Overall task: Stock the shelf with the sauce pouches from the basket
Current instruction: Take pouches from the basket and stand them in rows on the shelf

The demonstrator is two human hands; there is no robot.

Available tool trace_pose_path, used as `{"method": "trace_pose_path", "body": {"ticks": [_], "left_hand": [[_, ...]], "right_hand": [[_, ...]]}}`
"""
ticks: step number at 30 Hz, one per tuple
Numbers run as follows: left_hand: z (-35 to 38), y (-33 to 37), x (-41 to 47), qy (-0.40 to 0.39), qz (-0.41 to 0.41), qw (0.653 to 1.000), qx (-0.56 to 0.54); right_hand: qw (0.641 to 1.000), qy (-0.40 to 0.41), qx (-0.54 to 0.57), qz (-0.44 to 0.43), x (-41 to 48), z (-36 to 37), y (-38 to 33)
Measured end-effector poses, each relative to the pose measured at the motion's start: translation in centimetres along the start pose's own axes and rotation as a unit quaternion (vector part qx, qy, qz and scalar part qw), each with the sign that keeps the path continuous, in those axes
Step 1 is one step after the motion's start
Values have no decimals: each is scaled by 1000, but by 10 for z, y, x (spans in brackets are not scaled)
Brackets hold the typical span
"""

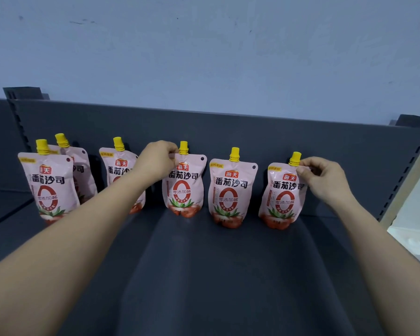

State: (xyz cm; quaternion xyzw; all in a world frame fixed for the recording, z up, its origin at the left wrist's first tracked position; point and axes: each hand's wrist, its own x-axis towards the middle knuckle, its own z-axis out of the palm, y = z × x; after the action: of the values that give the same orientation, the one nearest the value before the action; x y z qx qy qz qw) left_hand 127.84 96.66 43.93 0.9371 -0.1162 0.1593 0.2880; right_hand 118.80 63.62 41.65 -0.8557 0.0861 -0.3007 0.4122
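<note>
Several pink sauce pouches with yellow caps stand upright in a row against the back panel of the dark grey shelf (204,263). My left hand (157,160) pinches the top left corner of the middle pouch (184,187). My right hand (324,179) pinches the top right corner of the rightmost pouch (283,195). Between them stands another pouch (230,192), untouched. My left forearm partly hides a pouch (118,170) further left. At the far left, one pouch (50,187) stands in front of another (79,170). The basket is out of view.
The shelf's grey back panel (228,132) rises behind the row, with slotted uprights at the left (20,122) and right (407,170). A pale blue wall is above. A white surface (415,234) lies beyond the shelf's right end. Bare shelf stretches in front of the pouches.
</note>
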Motion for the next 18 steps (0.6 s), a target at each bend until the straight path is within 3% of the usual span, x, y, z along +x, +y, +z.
{"method": "trace_pose_path", "body": {"ticks": [4, 11, 18], "left_hand": [[0, 2, -6, 31, 41, 997, 65], [-12, 5, -16, 97, 122, 969, 191], [-52, -20, -42, 134, 137, 921, 339]], "right_hand": [[997, 19, -64, -32, -6, 0, -3], [966, 108, -140, -186, -17, 5, -49], [943, 20, -138, -303, -37, 63, -117]]}}
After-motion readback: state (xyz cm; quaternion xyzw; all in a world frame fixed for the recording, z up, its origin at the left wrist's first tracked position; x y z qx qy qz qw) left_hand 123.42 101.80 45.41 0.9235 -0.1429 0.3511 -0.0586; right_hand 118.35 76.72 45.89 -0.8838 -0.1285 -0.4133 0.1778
